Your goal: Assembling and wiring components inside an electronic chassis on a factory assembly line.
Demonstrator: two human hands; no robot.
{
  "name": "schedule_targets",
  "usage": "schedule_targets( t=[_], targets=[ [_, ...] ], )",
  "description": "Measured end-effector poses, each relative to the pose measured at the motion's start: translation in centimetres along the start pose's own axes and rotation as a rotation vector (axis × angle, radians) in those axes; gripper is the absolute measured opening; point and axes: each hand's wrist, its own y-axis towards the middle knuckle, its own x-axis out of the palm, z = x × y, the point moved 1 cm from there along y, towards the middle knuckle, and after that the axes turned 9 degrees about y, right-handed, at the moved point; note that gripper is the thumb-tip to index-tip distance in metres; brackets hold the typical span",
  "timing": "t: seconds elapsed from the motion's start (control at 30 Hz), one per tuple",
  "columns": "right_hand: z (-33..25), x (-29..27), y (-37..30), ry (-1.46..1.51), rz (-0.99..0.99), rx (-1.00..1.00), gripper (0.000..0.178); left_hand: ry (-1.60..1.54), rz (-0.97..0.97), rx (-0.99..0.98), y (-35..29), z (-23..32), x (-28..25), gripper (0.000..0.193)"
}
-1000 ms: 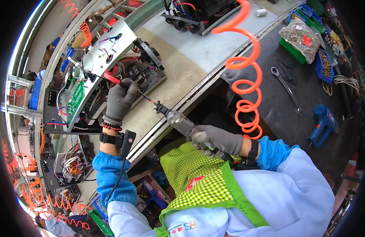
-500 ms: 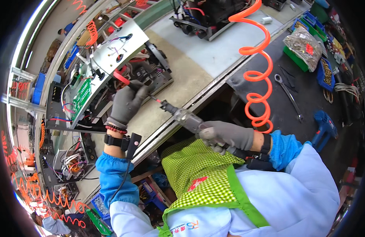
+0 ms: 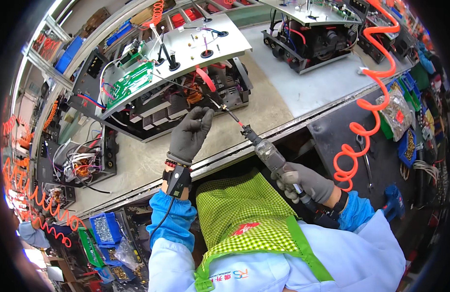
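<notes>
Drawn back from the red cable [image 3: 205,78], which it had been closed over a moment earlier, the left hand [image 3: 190,136] had moved lower, and the cable end showed in the open.

At the bench's left end sat a small dark chassis with a tangle of wires [image 3: 80,163]; below the front edge, nearer the person, was a blue tray [image 3: 117,228] of screws. Next along the bench [image 3: 265,92] stood the open black machine [image 3: 157,114], with a green circuit board [image 3: 132,83] at the left of its pale metal panel [image 3: 188,51]. The red cable came out beneath that panel, near its right corner, and hung toward the front edge.

Just below the cable end was the left hand, gloved in grey, its fingertips drawn in toward the thumb — whether they pinched anything, I could not tell. To its right, the power driver [image 3: 270,153] slanted across the bench's front edge, with a small brass-coloured piece [image 3: 224,107] at its tip, close to the cable end. The right hand [image 3: 308,182], gloved as well, had its fingers wrapped around the driver's body.

Farther right, a second machine [image 3: 310,44] stood toward the bench's far edge, and an orange coiled hose [image 3: 368,127] hung over the dark side table [image 3: 332,131] — a wrench [image 3: 368,168] lay there.
</notes>
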Motion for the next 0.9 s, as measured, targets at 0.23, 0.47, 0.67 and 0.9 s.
schedule_targets(
  t=[0.23, 0.47, 0.67, 0.9],
  targets=[
    [-0.1, 0.1, 0.0, 0.002, 0.057, -0.005, 0.048, 0.484, 0.079, 0.023, 0.1, -0.6, 3.6, 0.038],
    [0.7, -0.4, 0.4, 0.022, 0.045, 0.011, 0.056, 1.058, 0.196, 0.103, 2.5, -1.0, 4.3, 0.030],
    [0.7, 0.0, 0.3, 0.034, 0.033, -0.003, 0.056, 0.952, 0.137, 0.139, 2.5, -2.3, 4.3, 0.025],
    [0.9, 0.4, 0.2, 0.025, 0.079, -0.021, 0.055, 0.804, 0.055, 0.123, 1.6, -2.9, 4.5, 0.029]
  ],
)
